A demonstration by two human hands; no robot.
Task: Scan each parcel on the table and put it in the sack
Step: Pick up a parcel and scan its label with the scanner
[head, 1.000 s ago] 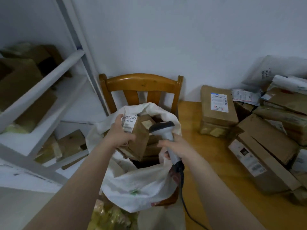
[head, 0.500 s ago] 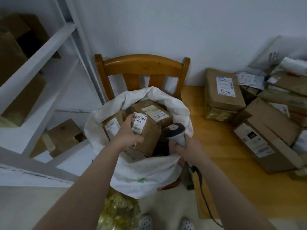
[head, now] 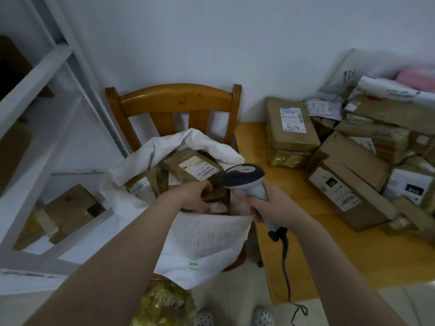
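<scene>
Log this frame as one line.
step: bagging | left hand: holds parcel inside sack | right hand: grips scanner | table: pile waiting

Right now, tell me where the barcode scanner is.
Head view, centre: the right hand grips the barcode scanner above the white sack, just left of the table.

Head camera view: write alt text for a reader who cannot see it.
A person's left hand holds a small brown parcel inside a white sack on a wooden chair, while the right hand grips a corded barcode scanner. More parcels are piled on the wooden table to the right.
</scene>
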